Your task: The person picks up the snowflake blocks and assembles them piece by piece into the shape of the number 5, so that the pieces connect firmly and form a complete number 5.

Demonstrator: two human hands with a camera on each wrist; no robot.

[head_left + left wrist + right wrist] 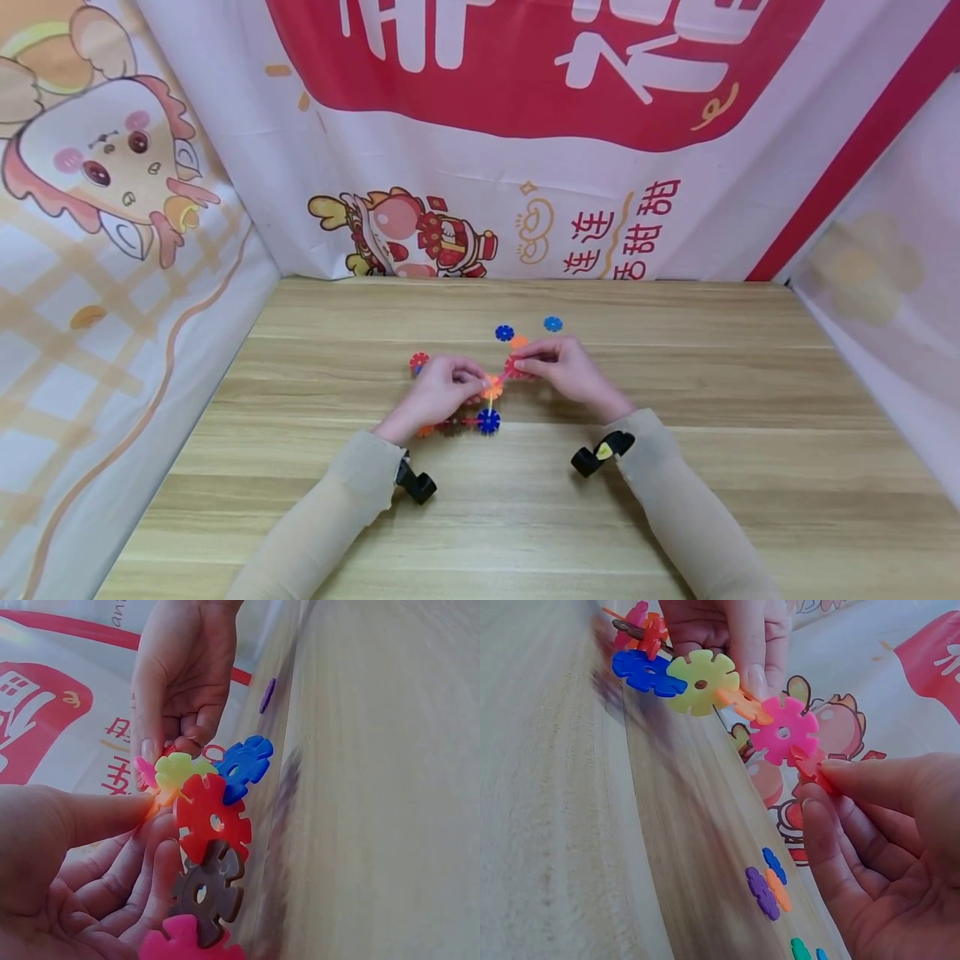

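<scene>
A chain of notched plastic flower discs, slotted edge to edge, stretches between both hands. My left hand (442,390) pinches an orange disc (744,703) between thumb and fingers. At the chain's right end, my right hand (566,367) pinches a red disc (815,769) whose edge meets a pink disc (784,731). That pink one sits beside the orange disc. On the orange disc's other side come a yellow disc (702,682) and a blue disc (646,673). Another red disc (206,814), a brown disc (202,889) and a pink disc (184,945) continue the chain beside my left fingers.
Loose discs lie on the wooden table (562,533) beyond the hands: dark blue (505,332), light blue (552,323), purple (763,892), orange (778,889) and green (800,949). A printed cloth (450,142) stands along the table's back edge, with more cloth at both sides.
</scene>
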